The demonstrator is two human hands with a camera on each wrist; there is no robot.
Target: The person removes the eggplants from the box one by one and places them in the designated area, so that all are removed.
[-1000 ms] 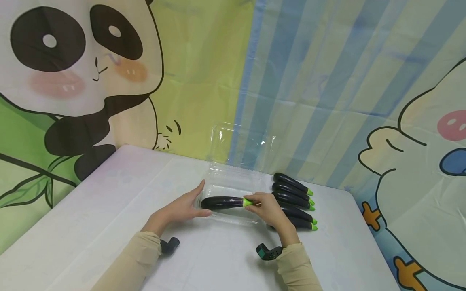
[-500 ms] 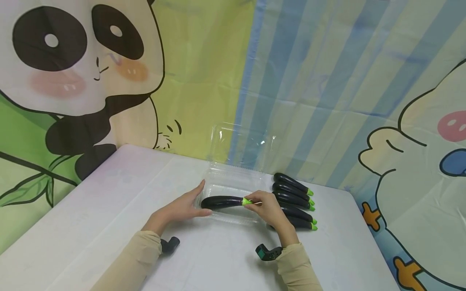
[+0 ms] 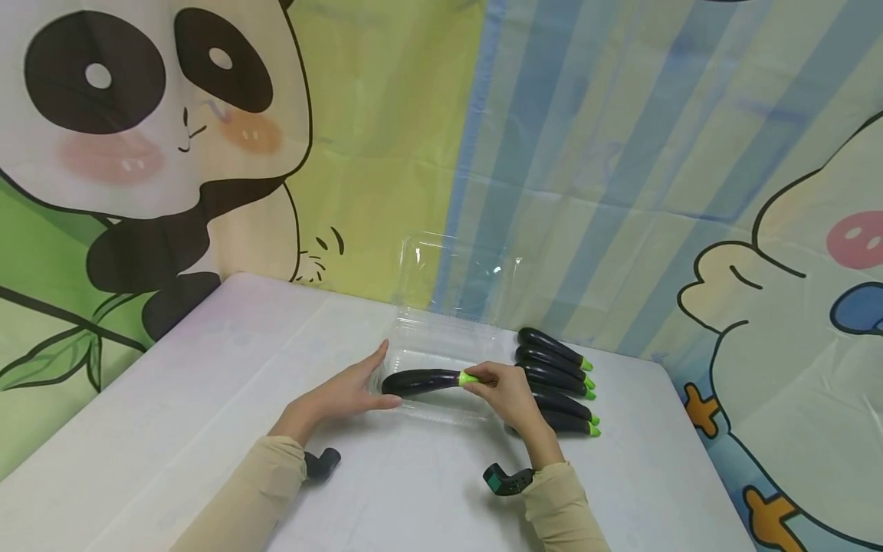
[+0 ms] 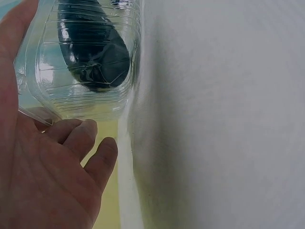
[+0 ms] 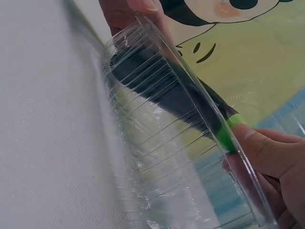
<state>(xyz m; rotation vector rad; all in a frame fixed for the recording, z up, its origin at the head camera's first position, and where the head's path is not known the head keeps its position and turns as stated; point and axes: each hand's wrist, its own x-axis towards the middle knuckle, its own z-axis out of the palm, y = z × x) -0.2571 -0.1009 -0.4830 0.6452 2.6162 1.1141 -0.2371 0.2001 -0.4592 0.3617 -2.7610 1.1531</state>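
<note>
An eggplant [image 3: 421,381] lies aslant at the hinged clear plastic container [image 3: 441,415], its dark round end down inside the left end and its green stem end raised. My right hand [image 3: 509,392] pinches that green end between thumb and fingers, as the right wrist view shows with the eggplant [image 5: 162,90] behind the ribbed wall. Around the container's left end, my left hand [image 3: 345,392] holds it with thumb at the front and fingers along the side. In the left wrist view, fingertips [image 4: 86,136] sit just under the container's rim [image 4: 28,112].
Several more eggplants [image 3: 555,376] lie in a row to the right of the container, green ends pointing right. The container's clear lid [image 3: 455,268] stands upright at the back against a printed curtain [image 3: 586,192]. A white cloth covers the table [image 3: 200,383].
The eggplant's green end has risen very slightly with my right hand, so it tilts a little more. My left hand and the container stay where they were.
</note>
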